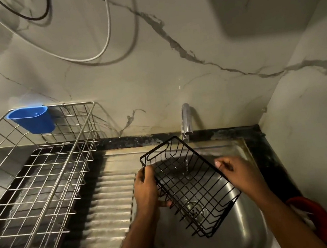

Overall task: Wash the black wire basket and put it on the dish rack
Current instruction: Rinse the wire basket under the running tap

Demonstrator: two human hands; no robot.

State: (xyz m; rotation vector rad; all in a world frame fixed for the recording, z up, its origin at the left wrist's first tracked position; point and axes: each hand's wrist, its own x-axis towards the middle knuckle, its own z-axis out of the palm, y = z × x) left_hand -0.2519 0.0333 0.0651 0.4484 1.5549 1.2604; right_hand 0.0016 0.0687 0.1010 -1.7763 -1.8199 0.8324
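Marble-veined wall panels (174, 81) fill the upper half of the view and turn a corner at the right, closing that side in tightly. Loose cables, one white (108, 38) and one dark, loop across the wall above. Below runs a steel sink (241, 227) with a ridged drainboard (110, 201) to its left, both set in a dark counter whose back edge meets the wall. On the left, a large steel dish rack (42, 178) stands over the counter, its near and left parts cut off by the frame; a blue plastic cup (32, 120) hangs on its back rim. Open room lies over the drainboard between rack and bowl.

Over the bowl, tilted with its far end higher, sits the black wire basket (190, 184), held in the air directly under the chrome tap (186, 121). A thin stream of water falls through its wires toward the drain, which shows through the mesh. The left hand (145, 189) grasps the basket's left long rim, fingers curled over the top wire and thumb underneath. The right hand (237, 172) lies along the right rim; its fingers bend against the wire, though motion blur makes it hard to tell how firmly they close. A red object (320, 220) at the lower right edge is half hidden behind the right forearm and cannot be identified.
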